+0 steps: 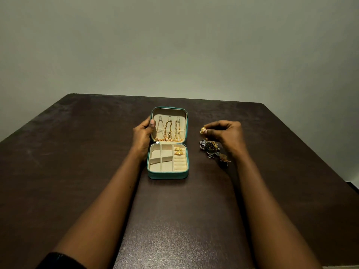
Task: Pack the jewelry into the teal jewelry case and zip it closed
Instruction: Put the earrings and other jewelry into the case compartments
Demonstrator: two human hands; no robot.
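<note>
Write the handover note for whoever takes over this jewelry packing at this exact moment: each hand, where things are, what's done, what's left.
Left hand: grips the left edge of the open teal case, at the lid.
Right hand: pinches a gold piece above the table.
Done: three gold chains hang in the lid; two gold pieces sit in the base's far right compartment.
Left: place the held piece, pack the loose pile right of the case, then zip it closed.

Both forearms are bare from wrist to elbow, the left hand [142,135] and right hand [226,133] carry no rings or watch, and a black sleeve [58,261] edge covers the left upper arm only.
</note>
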